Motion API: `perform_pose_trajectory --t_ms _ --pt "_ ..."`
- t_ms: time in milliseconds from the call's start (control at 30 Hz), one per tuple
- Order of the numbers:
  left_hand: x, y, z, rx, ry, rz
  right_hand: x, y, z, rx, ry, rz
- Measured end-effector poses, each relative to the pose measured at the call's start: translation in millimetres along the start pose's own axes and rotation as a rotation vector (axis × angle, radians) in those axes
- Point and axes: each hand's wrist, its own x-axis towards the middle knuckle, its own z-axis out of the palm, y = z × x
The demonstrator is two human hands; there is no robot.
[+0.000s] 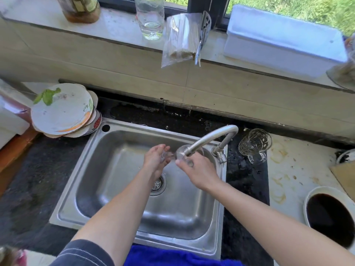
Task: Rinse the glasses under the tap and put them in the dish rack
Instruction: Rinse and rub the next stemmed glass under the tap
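For rinsing, the glass (181, 154) is held under the tap (215, 134), with the grips of left hand (156, 160) and right hand (201, 174) curled round it.

This is a home kitchen, plainly in daily use. A stainless steel sink (115, 162) with a swivel tap (211, 136) is set into a dark speckled stone counter (28, 179), with a stack of used plates (61, 110) at its left corner and glasses (254, 144) at its right. Behind runs a tiled sill (115, 27) under a window (278, 8) (grass outside), holding a jar (78, 8), a bag of chopsticks (180, 39) and a white box (284, 41).
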Motion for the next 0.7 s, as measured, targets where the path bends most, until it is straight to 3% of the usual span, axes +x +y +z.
perform_pose_trajectory --t_ms 100,200,267,367,433,567,700 --pt "-8 1 -1 0.068 -0.052 -0.211 1 -2 -1 -0.084 -0.006 -0.206" --pt "-12 9 -7 0.373 -0.128 -0.373 -4 10 -10 -0.172 -0.089 -0.486" --pt "-14 6 -3 0.424 -0.096 -0.33 -3 7 -5 -0.242 -0.082 -0.454" --pt "-4 3 -3 0.25 0.016 -0.157 -8 0 2 -0.162 -0.133 -0.22" --pt "-1 2 -7 0.147 0.021 -0.087 -13 3 1 -0.061 -0.203 -0.167" --pt "-8 -6 -3 0.091 -0.013 -0.033 -11 -9 4 -0.179 -0.046 -0.139" --pt "-11 -6 -15 0.157 -0.075 -0.138 -20 -2 5 -0.27 -0.089 -0.423"
